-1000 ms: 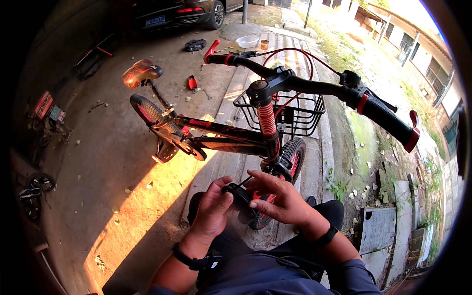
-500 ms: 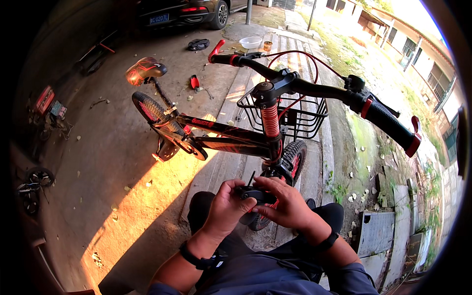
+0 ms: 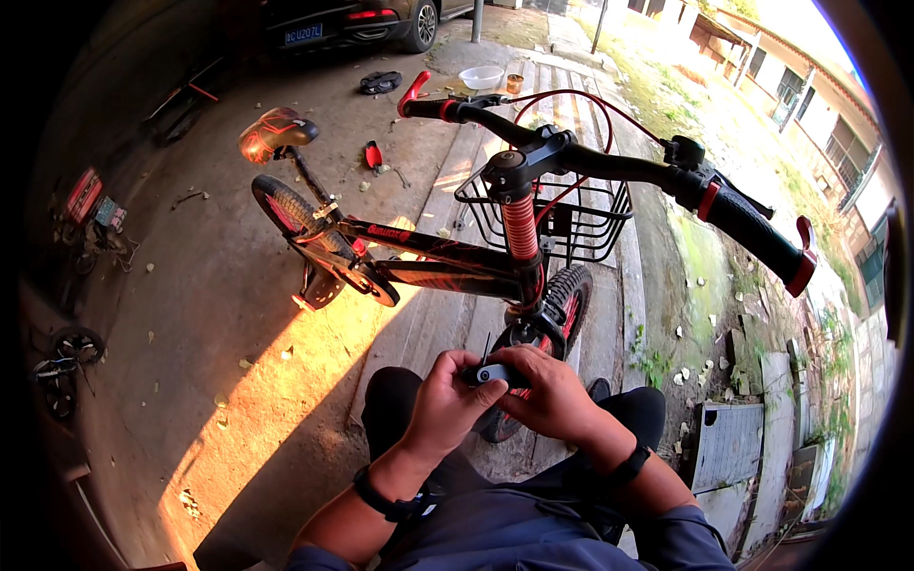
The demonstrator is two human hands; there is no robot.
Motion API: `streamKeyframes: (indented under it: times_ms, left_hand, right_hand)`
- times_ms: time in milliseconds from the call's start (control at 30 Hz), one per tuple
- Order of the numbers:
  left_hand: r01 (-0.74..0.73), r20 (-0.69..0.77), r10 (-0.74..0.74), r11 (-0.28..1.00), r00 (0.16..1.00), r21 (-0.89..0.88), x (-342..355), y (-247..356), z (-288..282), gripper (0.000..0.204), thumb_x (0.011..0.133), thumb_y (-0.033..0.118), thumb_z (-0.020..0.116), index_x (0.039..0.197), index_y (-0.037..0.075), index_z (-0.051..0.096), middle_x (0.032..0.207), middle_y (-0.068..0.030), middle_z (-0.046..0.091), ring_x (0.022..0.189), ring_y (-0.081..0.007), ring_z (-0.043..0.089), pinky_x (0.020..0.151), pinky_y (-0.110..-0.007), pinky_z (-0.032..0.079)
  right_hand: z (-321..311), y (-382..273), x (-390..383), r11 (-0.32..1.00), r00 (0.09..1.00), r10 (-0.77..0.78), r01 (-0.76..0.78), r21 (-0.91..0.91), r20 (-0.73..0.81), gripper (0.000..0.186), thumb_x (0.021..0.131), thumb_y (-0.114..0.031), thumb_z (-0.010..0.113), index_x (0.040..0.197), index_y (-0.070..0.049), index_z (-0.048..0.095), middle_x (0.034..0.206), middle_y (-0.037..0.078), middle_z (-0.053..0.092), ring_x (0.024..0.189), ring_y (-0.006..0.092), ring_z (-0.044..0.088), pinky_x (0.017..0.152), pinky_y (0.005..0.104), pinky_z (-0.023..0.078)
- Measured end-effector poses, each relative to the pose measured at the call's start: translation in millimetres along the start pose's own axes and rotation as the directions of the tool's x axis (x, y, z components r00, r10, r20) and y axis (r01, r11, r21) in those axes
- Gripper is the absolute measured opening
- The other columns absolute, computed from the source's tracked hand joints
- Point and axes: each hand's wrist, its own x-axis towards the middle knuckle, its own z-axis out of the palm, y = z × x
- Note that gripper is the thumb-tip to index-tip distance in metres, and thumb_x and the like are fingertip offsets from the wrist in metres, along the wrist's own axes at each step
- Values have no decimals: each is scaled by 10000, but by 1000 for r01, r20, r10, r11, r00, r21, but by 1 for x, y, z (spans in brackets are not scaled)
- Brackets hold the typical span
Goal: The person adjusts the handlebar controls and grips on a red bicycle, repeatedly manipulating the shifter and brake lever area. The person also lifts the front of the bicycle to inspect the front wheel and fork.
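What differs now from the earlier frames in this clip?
The small, glossy black part has turned from a steep slant to lie crosswise. The bare left hand has moved right, closer to the bare right hand. Both hands remain on the part; the red-and-black bicycle stands as before.

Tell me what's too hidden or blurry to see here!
Head view: most of the small black part, covered by the left hand and right hand.
Head view: part of the front wheel, behind the right hand.
Head view: the roof of the car, cut off by the top edge.
Head view: the far-left wheeled thing, too small and dim to identify.
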Motion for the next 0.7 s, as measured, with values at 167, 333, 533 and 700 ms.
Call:
streamKeyframes:
  times_ms: [167,333,533,700]
  left_hand:
    - [33,23,-36,991,999,127,-1,-11,-3,406,915,223,757,1167,20,510,1015,-34,632,914,-71,618,790,-224,519]
    - [149,4,-151,979,989,137,-4,0,-11,312,1006,293,620,1168,40,535,970,-31,638,881,-100,656,742,-234,530]
    - [35,-26,-27,941,999,336,13,8,-32,273,1070,297,482,1213,68,526,987,-28,642,898,-127,662,757,-244,499]
    - [-245,40,247,904,968,350,59,36,-13,414,989,246,656,1258,-7,469,1107,-93,600,991,-132,588,884,-272,484]
  right_hand:
    - [3,7,-8,990,995,87,-81,-113,51,434,760,-126,802,1132,-19,607,993,148,668,885,334,673,764,391,542]
    - [-7,7,-16,961,966,245,-253,114,78,470,779,-180,861,1126,9,606,955,115,674,856,205,665,780,326,532]
    - [-15,17,-33,733,896,402,-437,522,187,360,842,-63,805,1134,4,606,1015,14,661,952,79,597,855,264,509]
    - [-23,22,-46,682,881,451,-443,582,143,346,846,-69,803,1124,-5,607,1020,15,661,966,87,599,875,268,500]
